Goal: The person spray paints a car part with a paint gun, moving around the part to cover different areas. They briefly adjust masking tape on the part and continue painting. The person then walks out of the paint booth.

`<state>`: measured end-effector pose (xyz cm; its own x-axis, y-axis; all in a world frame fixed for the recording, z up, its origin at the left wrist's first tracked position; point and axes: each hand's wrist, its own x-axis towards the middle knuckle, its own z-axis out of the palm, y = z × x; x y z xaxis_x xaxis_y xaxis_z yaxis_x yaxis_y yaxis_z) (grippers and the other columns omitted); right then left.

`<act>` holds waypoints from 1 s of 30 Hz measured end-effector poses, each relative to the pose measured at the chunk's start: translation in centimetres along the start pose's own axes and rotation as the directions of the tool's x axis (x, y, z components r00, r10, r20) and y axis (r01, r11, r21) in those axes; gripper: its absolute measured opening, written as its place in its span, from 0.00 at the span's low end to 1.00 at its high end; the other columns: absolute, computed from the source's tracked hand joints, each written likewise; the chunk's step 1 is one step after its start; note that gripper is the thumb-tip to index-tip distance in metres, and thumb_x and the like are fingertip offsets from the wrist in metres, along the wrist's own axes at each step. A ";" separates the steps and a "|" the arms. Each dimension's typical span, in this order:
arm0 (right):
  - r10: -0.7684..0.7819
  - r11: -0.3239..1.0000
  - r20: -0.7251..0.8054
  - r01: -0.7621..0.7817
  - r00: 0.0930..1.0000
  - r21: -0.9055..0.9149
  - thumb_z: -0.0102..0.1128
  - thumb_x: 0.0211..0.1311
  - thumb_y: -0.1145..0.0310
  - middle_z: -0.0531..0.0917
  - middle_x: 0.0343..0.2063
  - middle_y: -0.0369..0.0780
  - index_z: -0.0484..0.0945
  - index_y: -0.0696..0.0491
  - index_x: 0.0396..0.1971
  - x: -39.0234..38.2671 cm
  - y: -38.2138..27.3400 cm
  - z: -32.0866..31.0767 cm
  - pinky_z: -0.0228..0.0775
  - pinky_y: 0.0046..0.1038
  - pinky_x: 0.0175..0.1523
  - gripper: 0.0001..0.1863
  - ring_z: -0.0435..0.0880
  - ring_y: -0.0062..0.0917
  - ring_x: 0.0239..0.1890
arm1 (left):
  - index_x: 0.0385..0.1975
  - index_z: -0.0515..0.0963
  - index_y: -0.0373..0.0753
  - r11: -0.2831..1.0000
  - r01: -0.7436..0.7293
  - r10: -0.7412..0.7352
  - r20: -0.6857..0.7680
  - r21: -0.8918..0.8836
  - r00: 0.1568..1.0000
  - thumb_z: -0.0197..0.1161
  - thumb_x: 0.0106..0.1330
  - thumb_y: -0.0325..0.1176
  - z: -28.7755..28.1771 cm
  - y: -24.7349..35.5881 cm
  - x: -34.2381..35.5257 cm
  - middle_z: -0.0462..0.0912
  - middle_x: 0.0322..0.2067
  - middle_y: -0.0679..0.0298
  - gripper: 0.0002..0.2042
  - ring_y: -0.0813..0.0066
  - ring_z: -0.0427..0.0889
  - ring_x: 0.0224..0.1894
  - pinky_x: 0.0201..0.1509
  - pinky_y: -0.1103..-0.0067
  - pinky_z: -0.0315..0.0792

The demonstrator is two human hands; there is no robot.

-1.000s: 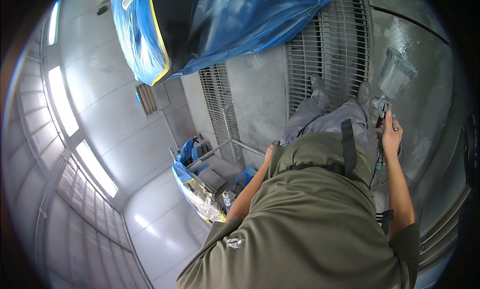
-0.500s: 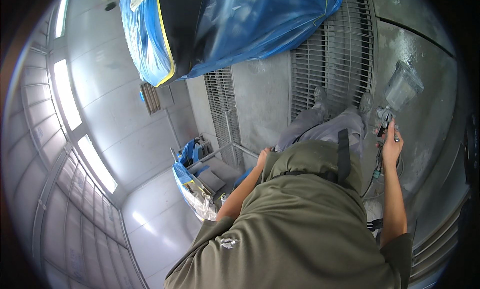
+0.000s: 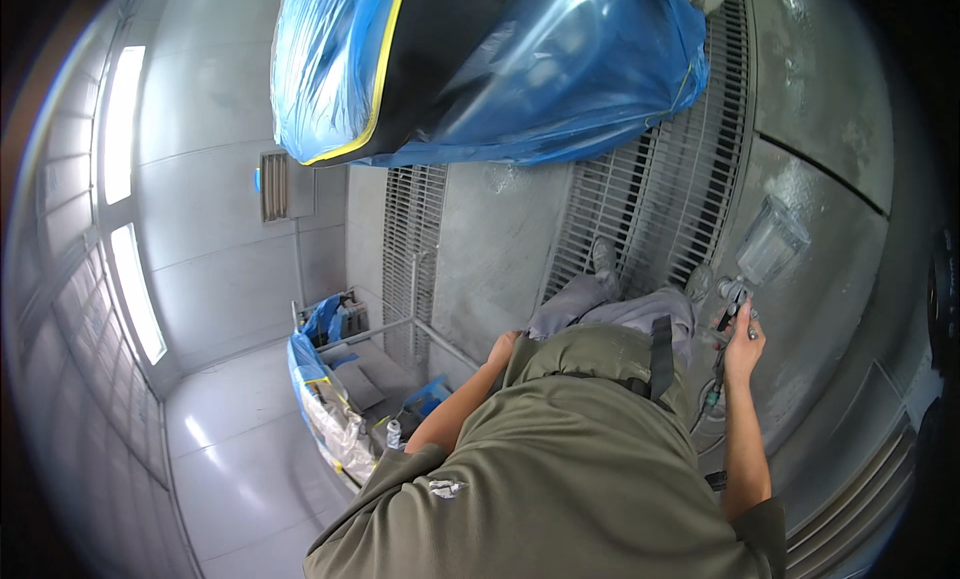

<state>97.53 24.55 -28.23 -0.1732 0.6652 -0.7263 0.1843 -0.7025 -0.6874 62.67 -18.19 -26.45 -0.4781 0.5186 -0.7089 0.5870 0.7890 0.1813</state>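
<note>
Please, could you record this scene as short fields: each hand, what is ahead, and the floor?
Left hand: beside the olive-green cloth shirt; grip unclear
Right hand: gripping a grey metal spray gun with a clear cylindrical cup
Ahead: yellow-edged blue plastic sheeting, beside a black surface
Floor: grey slatted metal grating beside a smooth grey panel

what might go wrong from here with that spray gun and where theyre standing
The right hand alone holds the spray gun, which carries a large clear cup, so it might tip and spill any contents. The hose hangs close to the person's legs and could snag. The left shoe is over slotted floor grating, where a toe might catch.
</note>
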 end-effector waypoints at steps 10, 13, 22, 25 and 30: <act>-0.053 0.995 -0.102 0.044 0.993 -0.084 0.57 0.76 0.47 0.86 0.32 0.37 0.80 0.53 0.61 -4.7 -0.6 5.4 0.75 0.25 0.22 0.27 0.85 0.21 0.27 | 0.41 0.84 0.34 0.999 -0.012 0.003 -0.221 -0.042 0.975 0.56 0.66 0.31 6.4 -10.1 8.1 0.85 0.37 0.39 0.12 0.38 0.85 0.41 0.46 0.52 0.79; -0.136 0.988 -0.157 0.122 0.978 -0.096 0.56 0.77 0.48 0.84 0.29 0.36 0.80 0.54 0.60 -7.1 -0.6 9.7 0.75 0.25 0.22 0.26 0.84 0.21 0.27 | 0.37 0.84 0.33 0.974 -0.024 -0.023 -0.206 -0.225 0.978 0.58 0.63 0.31 4.5 -11.1 11.5 0.85 0.37 0.38 0.11 0.36 0.85 0.41 0.45 0.52 0.80; -0.165 0.971 -0.185 0.126 0.969 -0.204 0.51 0.79 0.49 0.89 0.40 0.41 0.74 0.54 0.66 -16.6 -2.2 23.9 0.78 0.26 0.24 0.28 0.89 0.25 0.34 | 0.43 0.88 0.51 0.940 0.006 0.001 0.022 -0.341 1.000 0.61 0.64 0.38 -2.0 -23.0 18.7 0.88 0.42 0.48 0.11 0.49 0.88 0.46 0.49 0.59 0.83; -0.166 0.964 -0.172 0.123 0.971 -0.235 0.46 0.80 0.42 0.89 0.43 0.43 0.73 0.50 0.69 -19.9 -3.6 27.3 0.78 0.28 0.26 0.31 0.91 0.27 0.37 | 0.44 0.89 0.51 0.953 0.176 -0.164 0.067 -0.245 0.984 0.62 0.64 0.38 -2.5 -28.0 22.0 0.90 0.41 0.52 0.13 0.54 0.90 0.45 0.50 0.63 0.83; -0.244 0.938 -0.153 0.192 0.958 -0.289 0.35 0.81 0.39 0.89 0.42 0.45 0.69 0.56 0.70 -23.0 -7.5 31.6 0.77 0.27 0.26 0.37 0.90 0.29 0.37 | 0.45 0.89 0.42 0.740 0.158 -0.200 0.010 -0.654 0.980 0.64 0.63 0.38 -1.1 -33.7 26.8 0.91 0.34 0.57 0.15 0.64 0.92 0.39 0.47 0.68 0.83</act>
<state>69.57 6.48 -6.40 -0.0623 0.8470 -0.5280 0.4196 -0.4578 -0.7838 29.33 -30.55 -50.76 -0.5792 0.3467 -0.7377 -0.0680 0.8813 0.4676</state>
